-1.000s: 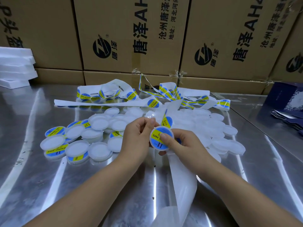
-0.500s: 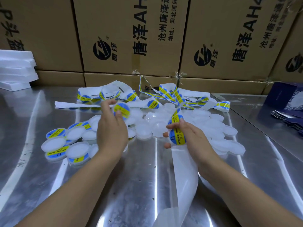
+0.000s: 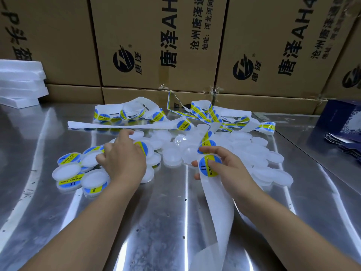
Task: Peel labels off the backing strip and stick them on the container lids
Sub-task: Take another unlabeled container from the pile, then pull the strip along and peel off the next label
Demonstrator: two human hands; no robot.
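Observation:
My left hand point(image 3: 123, 159) is low over the pile of labelled lids point(image 3: 68, 160) at the left and holds a lid with a blue-and-yellow label point(image 3: 144, 148) at its thumb side. My right hand point(image 3: 226, 169) grips the white backing strip point(image 3: 218, 208), thumb beside a round label point(image 3: 209, 168) still on the strip. The used strip trails down toward me. Plain white lids point(image 3: 246, 149) lie heaped behind and to the right of my right hand. More strip with labels point(image 3: 205, 114) lies tangled at the back.
All of this sits on a shiny metal table point(image 3: 156, 222). Printed cardboard boxes point(image 3: 156, 45) wall off the back. A stack of white foam sheets point(image 3: 19, 83) is at far left, and dark blue packets point(image 3: 343, 126) at far right.
My left hand carried the freshly labelled lid from the centre out to the left and lowered it onto the labelled pile. My right hand kept the strip and shifted slightly right.

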